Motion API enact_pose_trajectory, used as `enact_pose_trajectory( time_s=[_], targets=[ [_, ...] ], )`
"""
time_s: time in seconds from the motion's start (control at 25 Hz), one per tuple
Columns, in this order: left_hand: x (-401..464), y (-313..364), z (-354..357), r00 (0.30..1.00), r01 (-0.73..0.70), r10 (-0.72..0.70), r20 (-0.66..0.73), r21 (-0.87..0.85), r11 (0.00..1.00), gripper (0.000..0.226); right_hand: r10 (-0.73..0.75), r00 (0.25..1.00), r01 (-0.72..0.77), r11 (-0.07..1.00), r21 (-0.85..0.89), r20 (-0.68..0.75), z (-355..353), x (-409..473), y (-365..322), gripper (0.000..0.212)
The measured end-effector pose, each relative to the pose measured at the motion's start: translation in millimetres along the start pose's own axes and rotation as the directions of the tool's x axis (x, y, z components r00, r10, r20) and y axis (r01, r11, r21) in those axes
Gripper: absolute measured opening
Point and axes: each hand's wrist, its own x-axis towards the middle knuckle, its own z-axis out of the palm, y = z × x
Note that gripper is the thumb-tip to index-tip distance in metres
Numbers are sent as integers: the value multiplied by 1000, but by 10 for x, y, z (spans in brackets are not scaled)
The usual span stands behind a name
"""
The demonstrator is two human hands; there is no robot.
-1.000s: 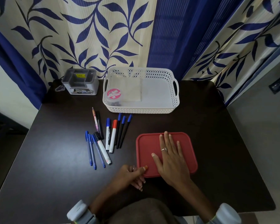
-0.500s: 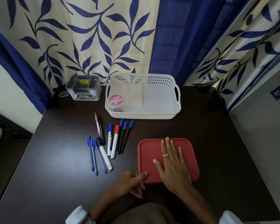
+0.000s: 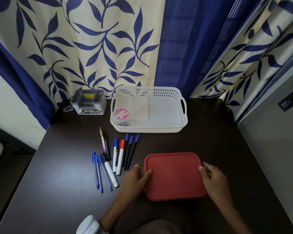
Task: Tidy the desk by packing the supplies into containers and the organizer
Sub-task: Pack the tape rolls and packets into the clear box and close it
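Observation:
A red-lidded container (image 3: 173, 176) lies flat on the dark desk (image 3: 57, 174) in front of me. My left hand (image 3: 135, 179) grips its left edge, thumb on the lid. My right hand (image 3: 213, 179) grips its right edge. Several pens and markers (image 3: 116, 157) lie loose to the left of the container. A white perforated basket (image 3: 149, 109) stands behind them, holding a clear box with a pink sticker (image 3: 121, 114). A grey desk organizer (image 3: 89, 102) sits at the back left.
A small clip-like item (image 3: 68, 108) lies left of the organizer. Patterned blue and cream curtains (image 3: 108, 48) hang right behind the desk. The desk's right edge drops to a grey floor (image 3: 269, 132).
My right hand has left the top of the lid and now holds the right edge. My left hand moved from the front corner up to the left edge. The camera tilted up.

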Motion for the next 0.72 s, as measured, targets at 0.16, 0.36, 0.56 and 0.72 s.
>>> enact_pose_trajectory(
  time_s=[0.16,0.36,0.56,0.72],
  targets=[
    [54,24,-2,1000,17,-17,25,29,999,34,77,996,-79,994,70,34,1,47,-16,36],
    [74,43,-36,998,48,-48,49,4,999,36,108,994,-110,993,46,32,-47,105,-94,32],
    [19,151,-133,990,112,-99,101,-135,985,36,71,996,-73,997,33,54,-171,168,-289,29],
    [-44,378,-337,974,194,-145,171,-313,930,37,-26,997,23,999,43,73,-368,293,-615,23]
  ],
)
